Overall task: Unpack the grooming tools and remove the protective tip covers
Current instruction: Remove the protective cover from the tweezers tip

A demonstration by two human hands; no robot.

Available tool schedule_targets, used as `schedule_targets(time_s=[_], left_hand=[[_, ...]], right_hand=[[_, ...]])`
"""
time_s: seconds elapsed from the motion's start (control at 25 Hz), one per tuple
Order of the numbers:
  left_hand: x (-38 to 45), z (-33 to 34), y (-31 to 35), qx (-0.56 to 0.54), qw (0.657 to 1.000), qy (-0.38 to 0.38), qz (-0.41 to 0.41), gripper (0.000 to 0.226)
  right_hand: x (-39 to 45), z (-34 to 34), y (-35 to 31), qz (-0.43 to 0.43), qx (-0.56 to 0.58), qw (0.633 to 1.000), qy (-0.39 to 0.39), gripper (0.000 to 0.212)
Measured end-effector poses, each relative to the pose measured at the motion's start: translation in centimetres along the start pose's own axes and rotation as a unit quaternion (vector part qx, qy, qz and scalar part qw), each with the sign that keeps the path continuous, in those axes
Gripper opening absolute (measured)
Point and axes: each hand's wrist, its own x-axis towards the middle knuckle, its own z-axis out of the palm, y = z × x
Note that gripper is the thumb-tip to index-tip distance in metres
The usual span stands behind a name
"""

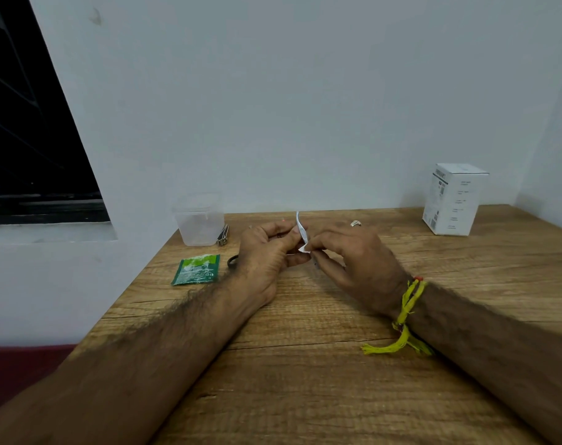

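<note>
One clear wrapper (300,231) (thin) between two hands

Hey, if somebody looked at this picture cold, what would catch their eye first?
Probably the two hands, left hand and right hand, meeting mid-table and pinching a thin white wrapper. Then the yellow thread on the right wrist, and the green sachet at the table's left edge.

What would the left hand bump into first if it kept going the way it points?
Probably the right hand: the left hand points at it, both pinching the white strip between them. Depth is uncertain.
</note>
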Motion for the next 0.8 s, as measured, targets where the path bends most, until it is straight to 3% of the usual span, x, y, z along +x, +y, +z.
schedule_targets(time_s=[0.16, 0.32, 0.8], left_hand=[[0.07, 0.04, -0.02, 0.016, 0.999, 0.023, 0.018, 0.003], [0.39, 0.03, -0.15, 0.028, 0.998, 0.053, 0.023, 0.014], [0.78, -0.29, -0.23, 0.034, 0.994, 0.102, 0.027, 0.013]], right_hand=[[-0.08, -0.16, 0.29, -0.020, -0.023, 0.999, -0.026, 0.013], [-0.19, -0.10, 0.37, -0.019, -0.041, 0.997, -0.057, 0.009], [-0.33, -0.24, 0.22, -0.036, -0.074, 0.993, -0.080, 0.010]])
